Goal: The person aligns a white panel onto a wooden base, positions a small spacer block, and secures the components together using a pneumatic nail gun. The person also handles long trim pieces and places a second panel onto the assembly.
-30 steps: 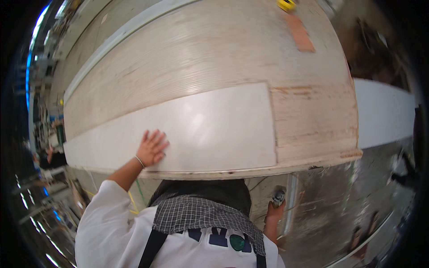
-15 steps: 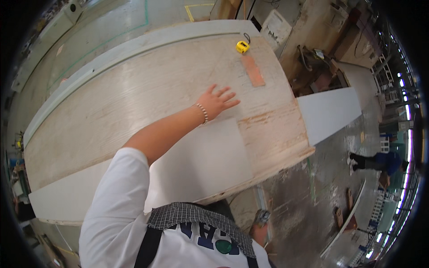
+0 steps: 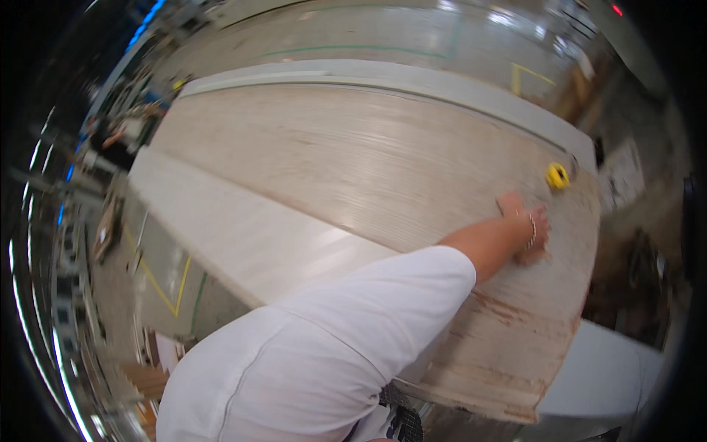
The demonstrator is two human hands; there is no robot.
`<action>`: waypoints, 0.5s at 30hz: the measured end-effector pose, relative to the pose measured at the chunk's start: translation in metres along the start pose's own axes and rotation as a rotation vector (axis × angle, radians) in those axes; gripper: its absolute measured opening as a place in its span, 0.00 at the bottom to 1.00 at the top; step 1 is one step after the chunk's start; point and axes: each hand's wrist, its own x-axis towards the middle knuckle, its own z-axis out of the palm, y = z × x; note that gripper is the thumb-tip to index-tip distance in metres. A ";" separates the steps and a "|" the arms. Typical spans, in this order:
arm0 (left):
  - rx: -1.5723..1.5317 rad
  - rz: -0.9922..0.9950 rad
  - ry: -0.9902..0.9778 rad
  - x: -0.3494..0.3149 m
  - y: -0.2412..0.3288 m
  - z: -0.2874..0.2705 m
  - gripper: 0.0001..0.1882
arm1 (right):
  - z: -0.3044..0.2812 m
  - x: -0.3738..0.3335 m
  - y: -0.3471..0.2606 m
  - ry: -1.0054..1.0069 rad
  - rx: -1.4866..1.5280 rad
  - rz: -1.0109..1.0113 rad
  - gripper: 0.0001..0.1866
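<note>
Currently, a left hand (image 3: 543,221) is covering a reddish strip (image 3: 508,202) on a big table (image 3: 317,158)

All around, a workshop is spreading out, bending and blurring toward the edges. Its grey floor (image 3: 353,37) is showing green and yellow lines, and a co-worker in dark clothing (image 3: 112,147) is appearing past the table's left end, too small to make out well. The table is filling the middle, its pale wooden top looking scuffed and stained near the right end. A light grey board (image 3: 434,82) is running along the far side; a white panel (image 3: 258,221) is lying along the near side, partly hiding behind the person's white sleeve (image 3: 309,346).

The left arm is reaching to the right, and its hand is resting over the strip's middle. Blur is hiding the fingers, so I cannot tell whether they are clamping the strip or just pressing on it. The right hand is lying outside the view. Near the table's right end, the strip is slanting beneath the hand, its long axis running from upper left to lower right, the far end pointing away from the person. A yellow tape measure (image 3: 557,176) is sitting near it, farther out. A bracelet (image 3: 532,230) is circling the wrist.
</note>
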 end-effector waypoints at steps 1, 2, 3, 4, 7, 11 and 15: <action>-0.014 -0.020 0.023 -0.029 0.004 -0.005 0.20 | 0.001 0.004 -0.011 -0.006 -0.017 -0.045 0.18; -0.127 -0.113 0.150 -0.071 0.010 -0.011 0.21 | 0.004 0.006 -0.025 -0.015 -0.029 -0.094 0.17; -0.221 -0.202 0.265 -0.111 0.016 -0.018 0.22 | 0.007 0.006 -0.041 -0.029 -0.044 -0.142 0.17; -0.370 -0.289 0.247 -0.155 0.028 -0.024 0.25 | 0.010 0.004 -0.056 -0.037 -0.053 -0.186 0.17; -0.445 -0.302 0.328 -0.346 0.047 -0.030 0.35 | 0.031 -0.016 -0.116 -0.070 -0.092 -0.333 0.17; -0.396 -0.626 0.164 -0.659 0.082 -0.017 0.38 | 0.093 -0.088 -0.214 -0.111 -0.155 -0.531 0.16; -0.324 -0.969 0.182 -0.931 0.123 0.008 0.41 | 0.198 -0.211 -0.301 -0.164 -0.256 -0.678 0.16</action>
